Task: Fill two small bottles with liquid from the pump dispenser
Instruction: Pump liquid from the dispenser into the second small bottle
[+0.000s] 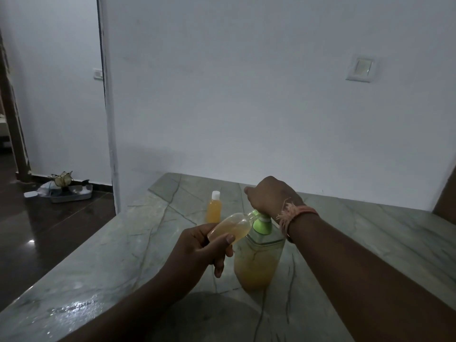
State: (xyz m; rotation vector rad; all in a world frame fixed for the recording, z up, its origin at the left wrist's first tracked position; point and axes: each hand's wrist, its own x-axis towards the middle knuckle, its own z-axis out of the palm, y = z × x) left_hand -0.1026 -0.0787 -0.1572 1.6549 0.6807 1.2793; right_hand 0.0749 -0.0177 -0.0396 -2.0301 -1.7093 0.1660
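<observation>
A clear pump dispenser (256, 262) with a green collar stands on the grey-green stone counter (103, 267), partly full of yellow-orange liquid. My right hand (270, 196) rests on top of its pump head, which the hand hides. My left hand (202, 245) holds a small clear bottle (232, 229) tilted on its side, its open mouth up against the green spout. This bottle holds yellow liquid. A second small bottle (214, 207) with a white cap stands upright behind, filled with orange liquid.
A white wall rises just behind the counter, with a switch plate (361, 67) high on the right. On the dark floor at left lies a metal tray (71, 193) with clutter. A wet patch (74, 309) shines on the counter's near left.
</observation>
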